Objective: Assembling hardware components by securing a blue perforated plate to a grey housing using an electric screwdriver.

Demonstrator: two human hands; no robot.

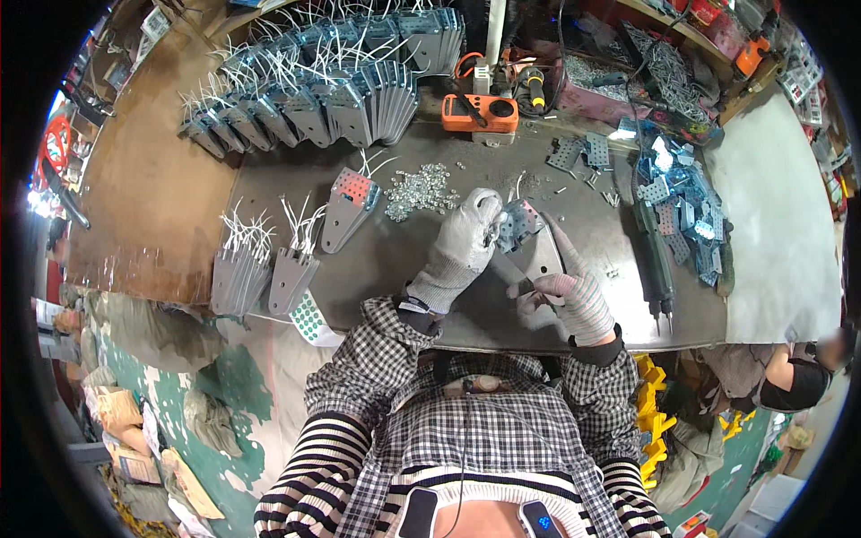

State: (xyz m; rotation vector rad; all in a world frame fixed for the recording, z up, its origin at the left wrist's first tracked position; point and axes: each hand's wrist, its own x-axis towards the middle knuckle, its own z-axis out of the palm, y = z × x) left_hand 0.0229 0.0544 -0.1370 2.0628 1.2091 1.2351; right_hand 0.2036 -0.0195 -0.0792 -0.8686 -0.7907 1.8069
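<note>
From where I stand, the person at the dark metal table [596, 327] has both gloved hands on one grey bracket [543, 260], held up just over the table edge in front of the chest, its round hole facing up and a perforated bluish plate [517, 224] at its far end. The left hand [468, 230] is curled nearly closed at that far end, fingertips pinched against the plate; I can't fairly tell whether a small fastener sits between them. The right hand [574, 291], in a striped glove, is part-closed along the bracket's right edge, one finger stretched up the side and the thumb near the bottom. Just left of the hands lies a scatter of small shiny nuts [421, 191], and beyond it a single finished-looking piece [350, 208] with a reddish perforated face. Nearer the left corner stand two wired stacks [242, 280] of grey plates, beside a sheet of green dots [311, 320]. Rows of similar parts [309, 103] fill the back, next to an orange device [480, 114]. On the right a dark power screwdriver [653, 269] hangs beside a heap of blue perforated pieces [691, 215].
</note>
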